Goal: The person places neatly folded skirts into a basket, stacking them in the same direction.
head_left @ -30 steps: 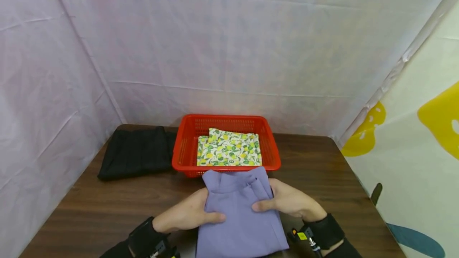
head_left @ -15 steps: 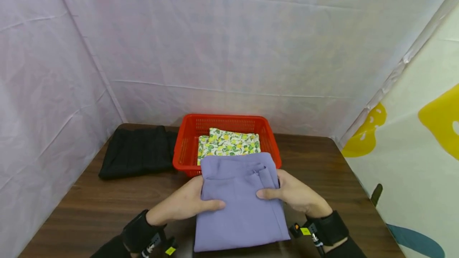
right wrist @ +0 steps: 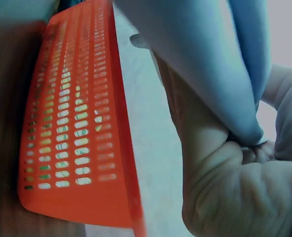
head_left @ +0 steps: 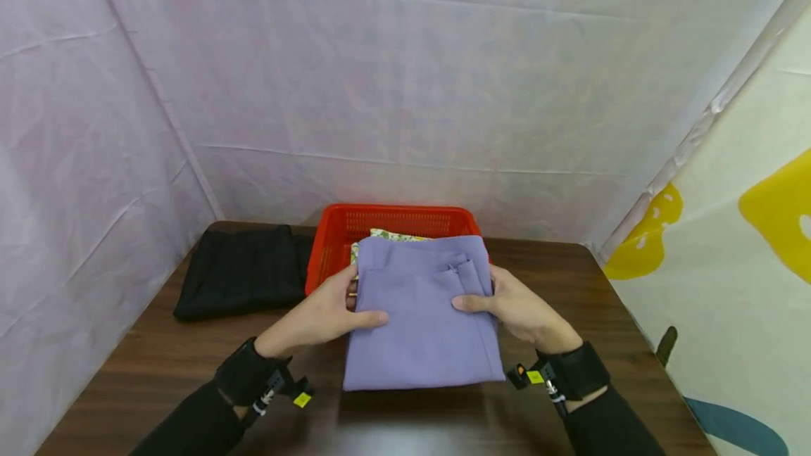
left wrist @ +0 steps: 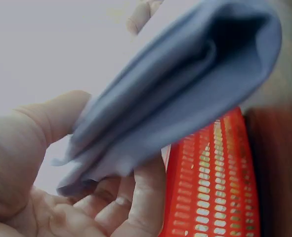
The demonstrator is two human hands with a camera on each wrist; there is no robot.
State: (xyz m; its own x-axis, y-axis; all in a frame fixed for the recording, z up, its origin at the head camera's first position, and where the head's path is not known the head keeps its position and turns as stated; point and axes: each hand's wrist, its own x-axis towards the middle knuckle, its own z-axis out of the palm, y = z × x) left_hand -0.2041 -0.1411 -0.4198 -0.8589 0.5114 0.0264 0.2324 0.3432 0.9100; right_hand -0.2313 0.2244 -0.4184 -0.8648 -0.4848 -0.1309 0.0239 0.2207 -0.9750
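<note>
A folded lavender garment with a waistband (head_left: 418,322) is held level between both hands, overlapping the front of the red basket (head_left: 323,252) in the head view. My left hand (head_left: 323,312) grips its left edge, thumb on top and fingers underneath; the left wrist view shows the folded layers between thumb and fingers. On the opposite edge my right hand (head_left: 522,308) grips the same way. Inside the basket, a folded cloth with a lemon print (head_left: 395,235) is mostly hidden behind the garment. The right wrist view shows the basket's slotted side (right wrist: 71,128) beside the hand.
A folded black garment (head_left: 243,273) lies on the brown wooden table (head_left: 570,294) left of the basket. White fabric walls (head_left: 405,90) rise behind and at the left. At the right hangs a pale sheet with yellow shapes (head_left: 640,238).
Both hands have carried the lavender garment up and forward, from in front of the basket to over its front part. It now covers most of the lemon-print cloth.
</note>
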